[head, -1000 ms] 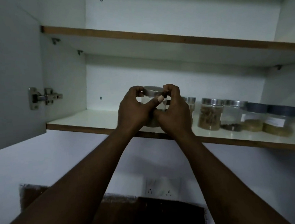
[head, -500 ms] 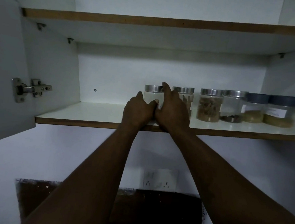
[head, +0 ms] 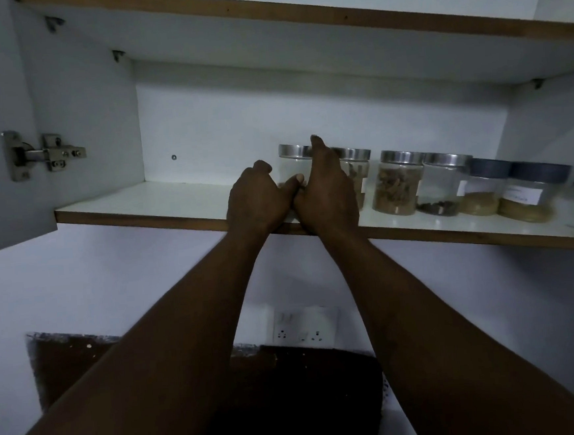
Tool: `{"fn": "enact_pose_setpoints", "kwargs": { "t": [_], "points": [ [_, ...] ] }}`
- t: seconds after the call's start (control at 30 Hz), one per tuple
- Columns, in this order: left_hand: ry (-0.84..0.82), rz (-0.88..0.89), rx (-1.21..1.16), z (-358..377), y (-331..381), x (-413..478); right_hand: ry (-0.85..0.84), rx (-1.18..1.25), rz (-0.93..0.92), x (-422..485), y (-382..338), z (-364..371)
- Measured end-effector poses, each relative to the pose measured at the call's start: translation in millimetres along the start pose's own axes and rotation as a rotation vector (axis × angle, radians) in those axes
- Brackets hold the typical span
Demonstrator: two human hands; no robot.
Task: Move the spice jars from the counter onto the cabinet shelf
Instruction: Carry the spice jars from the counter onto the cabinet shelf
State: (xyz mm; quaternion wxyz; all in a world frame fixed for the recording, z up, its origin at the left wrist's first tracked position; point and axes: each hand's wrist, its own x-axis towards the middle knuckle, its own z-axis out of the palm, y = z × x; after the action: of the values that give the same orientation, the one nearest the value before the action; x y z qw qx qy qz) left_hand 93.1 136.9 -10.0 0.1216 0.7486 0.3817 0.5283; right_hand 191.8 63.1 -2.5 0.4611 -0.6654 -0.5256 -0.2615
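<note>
Here the spice jar (head: 291, 169), clear with a silver lid, stands on the cabinet shelf (head: 140, 199) a little back from its wooden front edge. The left hand (head: 257, 202) has its fingers curled in, clear of the glass, with the thumb tip on the jar's lower front. The right hand (head: 326, 188) lies against the jar's right side, fingers straight up past the lid. Bare shelf runs leftward to the cabinet wall. Just right stand three silver-lidded jars (head: 398, 184), then two dark-lidded jars (head: 531, 194) whose white labels are too blurred to read. A hinge (head: 40, 154) sits on the open door, and a socket plate (head: 304, 324) is on the wall below.
</note>
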Motion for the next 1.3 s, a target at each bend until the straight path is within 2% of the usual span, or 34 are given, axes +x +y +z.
{"fn": "enact_pose_setpoints", "kwargs": {
  "t": [0.17,0.27,0.33,0.4,0.47,0.57,0.7,0.8,0.93,1.1,1.3],
  "points": [
    [0.019,0.011,-0.228,-24,10,-22,0.145,0.234,-0.017,-16,0,-22],
    [0.103,0.114,-0.397,-34,11,-59,0.257,0.303,-0.123,-57,3,-33],
    [0.152,0.200,-0.414,-31,5,-99,0.224,0.327,-0.143,-103,13,-35],
    [0.141,0.220,-0.398,-17,-4,-146,0.096,0.320,-0.074,-155,28,-34],
    [0.018,0.137,-0.389,5,-19,-199,-0.074,0.296,0.038,-212,49,-30],
    [-0.299,-0.025,-0.364,37,-45,-274,-0.299,0.213,0.162,-291,86,-28],
    [-0.648,-0.102,-0.217,80,-81,-362,-0.585,0.096,0.330,-375,132,-32],
    [-0.817,-0.183,-0.184,105,-95,-416,-0.731,0.011,0.434,-428,161,-33],
    [-1.093,-0.227,-0.081,136,-101,-464,-0.837,-0.108,0.552,-480,194,-34],
    [-1.254,-0.365,-0.024,173,-89,-501,-0.939,-0.262,0.680,-519,231,-37],
    [-1.265,-0.359,-0.049,204,-77,-514,-0.920,-0.103,0.876,-542,264,-31]
  ]
}}
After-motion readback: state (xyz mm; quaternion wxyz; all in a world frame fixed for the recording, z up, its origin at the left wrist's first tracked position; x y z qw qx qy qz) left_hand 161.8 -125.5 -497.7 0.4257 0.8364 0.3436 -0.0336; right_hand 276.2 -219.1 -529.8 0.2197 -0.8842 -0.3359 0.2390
